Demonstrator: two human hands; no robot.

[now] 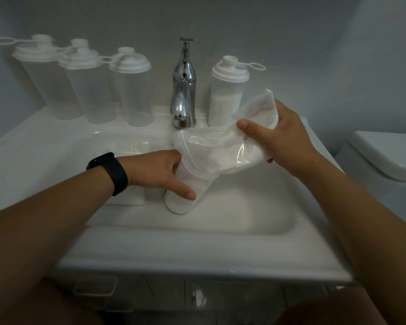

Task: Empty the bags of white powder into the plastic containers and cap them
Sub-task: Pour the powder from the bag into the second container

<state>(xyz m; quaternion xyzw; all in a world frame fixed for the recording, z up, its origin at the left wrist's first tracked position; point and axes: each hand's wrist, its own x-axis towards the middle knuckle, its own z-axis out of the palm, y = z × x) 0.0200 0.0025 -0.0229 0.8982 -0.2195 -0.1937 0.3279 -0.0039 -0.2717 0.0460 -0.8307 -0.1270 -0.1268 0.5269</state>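
Over the sink basin [232,221]: left hand [159,172] gripping open container [185,195] steady, right hand [279,139] clutching raised powder bag [220,148], tipping contents downward into its mouth.

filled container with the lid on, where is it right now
In the head view the filled container stands on the sink ledge right of the tap, behind the bag held by the right hand.
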